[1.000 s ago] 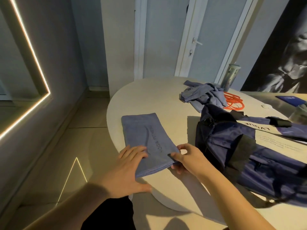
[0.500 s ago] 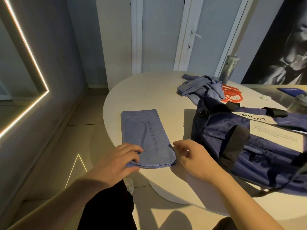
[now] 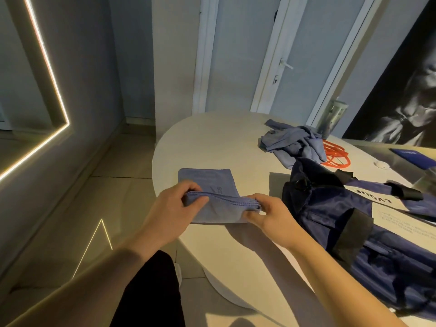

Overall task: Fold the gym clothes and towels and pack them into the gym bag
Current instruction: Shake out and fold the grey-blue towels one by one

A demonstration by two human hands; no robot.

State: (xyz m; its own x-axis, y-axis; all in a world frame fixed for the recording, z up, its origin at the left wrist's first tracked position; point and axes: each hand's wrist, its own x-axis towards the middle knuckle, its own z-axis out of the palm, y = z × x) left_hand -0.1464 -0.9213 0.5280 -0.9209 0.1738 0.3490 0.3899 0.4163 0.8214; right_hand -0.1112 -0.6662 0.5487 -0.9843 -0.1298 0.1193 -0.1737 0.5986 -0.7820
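A blue towel [image 3: 207,182] with printed letters lies at the near left of the white table [image 3: 212,138]. Its near end is lifted and bent back over the rest. My left hand [image 3: 173,207] pinches that raised end at its left corner, and my right hand [image 3: 271,213] pinches it at the right corner. A dark blue gym bag [image 3: 354,223] with black straps lies right of the towel, close to my right hand. A crumpled blue garment [image 3: 295,145] sits at the far side of the table.
An orange cord [image 3: 335,154] lies beside the crumpled garment. A clear bottle [image 3: 332,118] stands at the table's back edge. A small white disc [image 3: 381,165] and a dark blue flat item [image 3: 412,156] are at the far right. Tiled floor is to the left.
Both hands have taken hold of the towel's near end and lifted it off the table, bending it back toward the far end. Before, they only touched the flat towel.
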